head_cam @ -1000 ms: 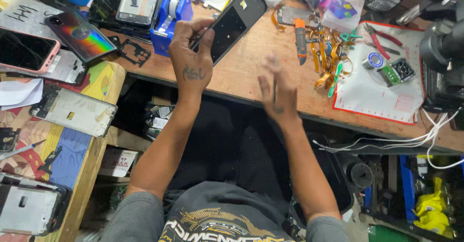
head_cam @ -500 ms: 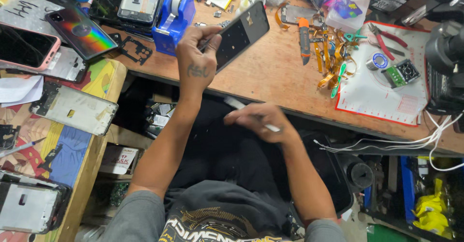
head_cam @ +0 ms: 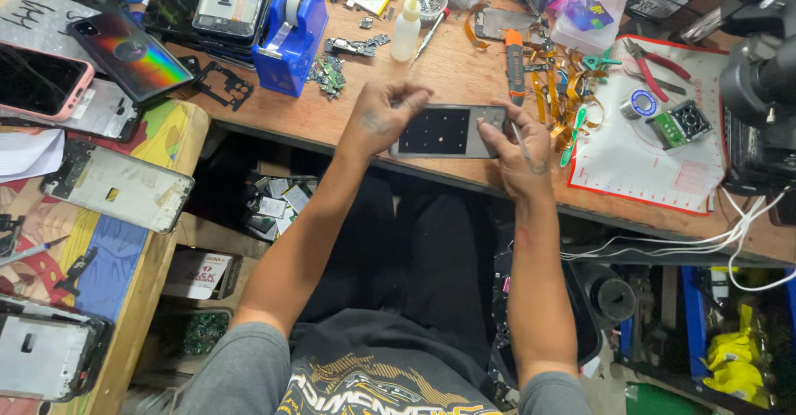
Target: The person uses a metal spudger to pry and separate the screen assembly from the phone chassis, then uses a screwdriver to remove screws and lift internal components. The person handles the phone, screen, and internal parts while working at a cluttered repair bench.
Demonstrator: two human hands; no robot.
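1. Near the front edge of the wooden workbench (head_cam: pixel 249 92), a dark flat phone panel (head_cam: pixel 448 131) lies level between both hands, its long side running left to right.
2. At its left end, the left hand (head_cam: pixel 377 116) curls over the top, fingers bent and closed on the upper rim, thumb underneath or at the near edge; I cannot tell exactly which.
3. At its right end, the right hand (head_cam: pixel 518 145) pinches the short edge with narrow fingers, and a thin metal tool (head_cam: pixel 521 137) shows against that hand.
4. Judged by its look, the panel is light, thin and stiff, likely glass-faced, so brittle and smooth; it probably flexes little before cracking.
5. The safest hold seems to be along the edges and corners, as both hands do, rather than pressing on the flat middle.
6. Just beyond it lie orange flex cables (head_cam: pixel 555 92), a small white bottle (head_cam: pixel 405 33) and a blue tape dispenser (head_cam: pixel 290 33).
7. Farther right, a white work mat (head_cam: pixel 655 166) carries red pliers (head_cam: pixel 659 58).
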